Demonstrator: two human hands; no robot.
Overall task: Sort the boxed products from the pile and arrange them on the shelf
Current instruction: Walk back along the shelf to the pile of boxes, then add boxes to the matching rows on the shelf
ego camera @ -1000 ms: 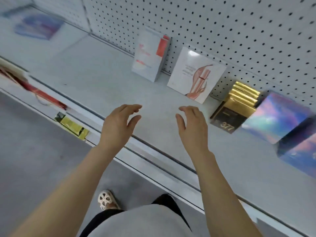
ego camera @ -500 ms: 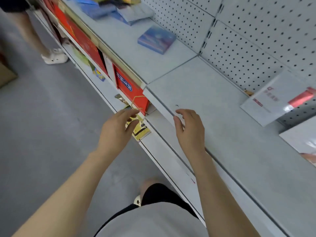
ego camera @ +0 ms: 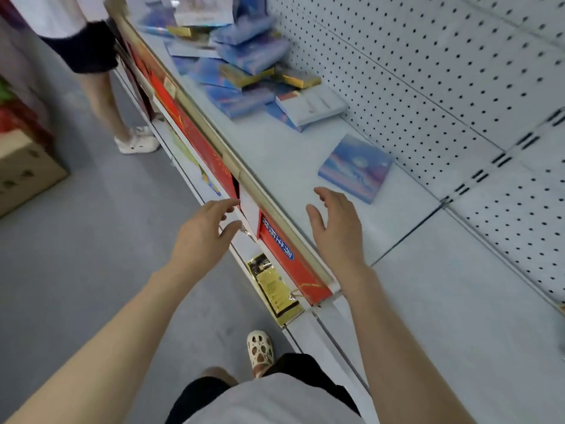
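Both hands empty, so we're likely between picks. Pile (ego camera: 241, 65) sits at the shelf's (ego camera: 287, 154) far end against the pegboard (ego camera: 428, 71); one blue box (ego camera: 356, 166) lies apart, nearer. Left hand (ego camera: 204, 237) past the front edge, right hand (ego camera: 337, 231) over the shelf, fingers loosely spread.

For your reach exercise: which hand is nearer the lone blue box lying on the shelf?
Right. The right hand hovers just short of the blue box; the left hand is off the shelf's front edge.
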